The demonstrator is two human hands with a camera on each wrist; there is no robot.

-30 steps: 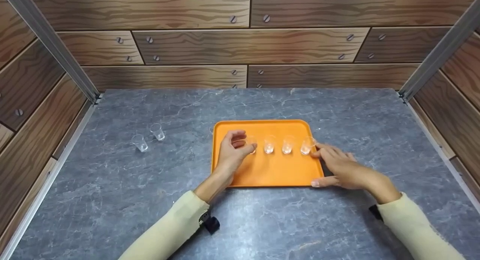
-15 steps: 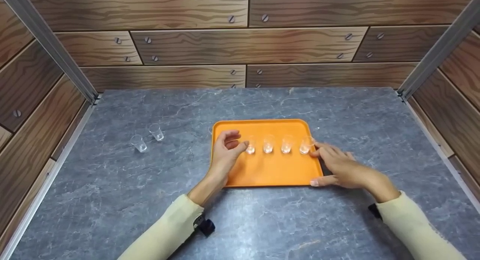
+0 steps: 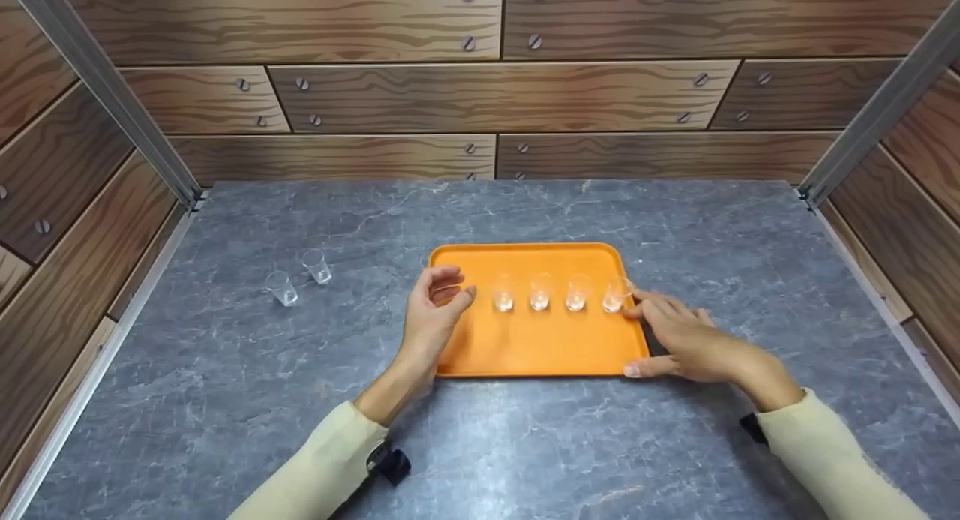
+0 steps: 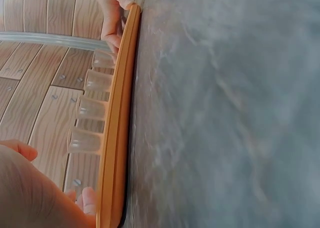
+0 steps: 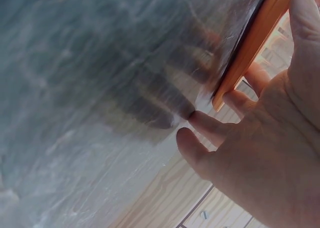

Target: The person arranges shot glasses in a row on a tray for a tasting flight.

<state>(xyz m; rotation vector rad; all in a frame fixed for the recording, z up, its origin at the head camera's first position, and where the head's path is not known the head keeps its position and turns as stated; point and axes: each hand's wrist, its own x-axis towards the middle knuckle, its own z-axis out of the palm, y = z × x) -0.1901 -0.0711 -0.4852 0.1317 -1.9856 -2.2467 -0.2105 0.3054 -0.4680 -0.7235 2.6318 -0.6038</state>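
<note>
Several small clear shot glasses stand upright in a row on the orange tray (image 3: 540,347). The leftmost shot glass (image 3: 503,299) is nearest my left hand (image 3: 431,317), which hovers over the tray's left side with fingers loosely bent and nothing between them. A gap separates thumb and glass. At the other end, my right hand (image 3: 679,336) rests against the tray's right side, thumb at the near corner and fingers spread along the edge. Its index finger lies close beside the rightmost shot glass (image 3: 613,300); whether they touch, I cannot tell. The right wrist view shows fingers (image 5: 210,128) extended past the tray's rim.
Two more shot glasses, one nearer (image 3: 283,290) and one farther (image 3: 318,267), stand on the grey marbled table (image 3: 337,220) to the left of the tray. Wood-patterned panels (image 3: 375,96) and metal posts enclose the table at the back and sides.
My left hand has drawn left, away from the leftmost shot glass, which now stands apart from its fingers. The right hand keeps its place at the tray's right edge.
</note>
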